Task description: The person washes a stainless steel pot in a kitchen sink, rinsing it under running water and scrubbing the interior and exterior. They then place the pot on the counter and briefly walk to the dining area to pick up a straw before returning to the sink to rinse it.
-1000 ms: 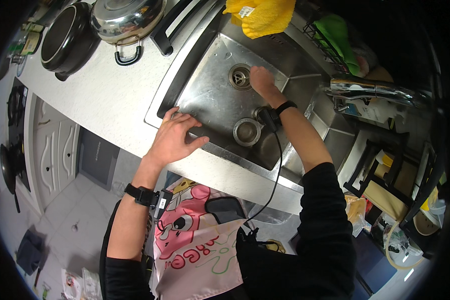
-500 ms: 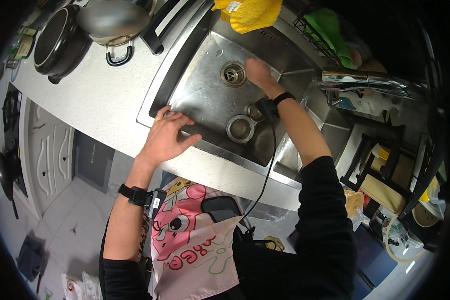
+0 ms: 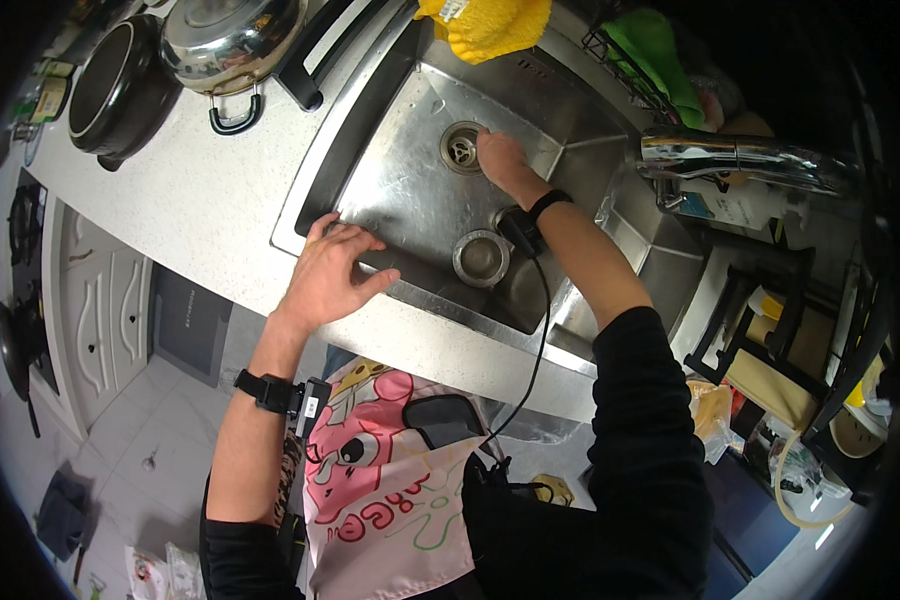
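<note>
My right hand (image 3: pixel 504 160) reaches down into the stainless steel sink (image 3: pixel 395 165), closed at the right rim of the round drain (image 3: pixel 461 148). Whatever its fingers pinch is hidden from this side. On the sink's near left rim rests my left hand (image 3: pixel 335 268), thumb and fingers apart, holding nothing. Between my hands and nearer to me, a metal drain strainer (image 3: pixel 481 259) lies on the sink floor. Another small round metal piece (image 3: pixel 507 218) sits behind it, partly covered by the black device on my right wrist.
A yellow cloth (image 3: pixel 490 28) hangs over the far rim. The chrome faucet (image 3: pixel 740 158) juts in from the right, near a green cloth (image 3: pixel 655 65). A lidded steel pot (image 3: pixel 225 40) and a black pot (image 3: pixel 115 90) stand on the left counter. A black cable (image 3: pixel 541 345) crosses the near edge.
My right hand has shifted slightly left and toward me, closer against the drain. My left hand stays on the rim.
</note>
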Available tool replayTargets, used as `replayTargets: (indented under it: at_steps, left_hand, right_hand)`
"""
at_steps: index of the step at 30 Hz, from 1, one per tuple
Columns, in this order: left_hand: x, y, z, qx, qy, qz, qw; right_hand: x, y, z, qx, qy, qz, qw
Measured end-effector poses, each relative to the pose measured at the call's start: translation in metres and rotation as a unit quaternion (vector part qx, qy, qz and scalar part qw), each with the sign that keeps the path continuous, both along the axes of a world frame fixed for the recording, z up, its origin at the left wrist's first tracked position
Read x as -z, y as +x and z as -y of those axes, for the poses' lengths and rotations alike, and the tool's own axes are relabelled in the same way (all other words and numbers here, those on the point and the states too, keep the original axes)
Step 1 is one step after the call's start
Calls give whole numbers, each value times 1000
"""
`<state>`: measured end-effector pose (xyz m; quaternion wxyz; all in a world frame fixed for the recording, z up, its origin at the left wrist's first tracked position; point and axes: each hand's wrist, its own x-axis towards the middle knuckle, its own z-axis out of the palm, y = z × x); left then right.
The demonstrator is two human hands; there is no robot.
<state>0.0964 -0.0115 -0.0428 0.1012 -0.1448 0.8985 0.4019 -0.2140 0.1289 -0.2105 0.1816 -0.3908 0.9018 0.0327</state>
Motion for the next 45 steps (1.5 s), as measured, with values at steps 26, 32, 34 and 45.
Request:
replayTargets:
  at_steps: [26,32,34,45]
  left_hand:
    - [-2,-1,-2,2,-8,-14,1000]
    - [-1,-1,-2,5,-11,-25,1000]
    - [-1,0,-1,5,-8,-16,1000]
    - [0,-1,-2,4,-17,-6,1000]
  right_hand:
    - [39,-8,-7,44,5,102,994]
    - [13,5,-15,-23,-16,49,998]
    - [7,6,-11,-56,50,53,996]
    - [2,11,-4,-16,3,35,999]
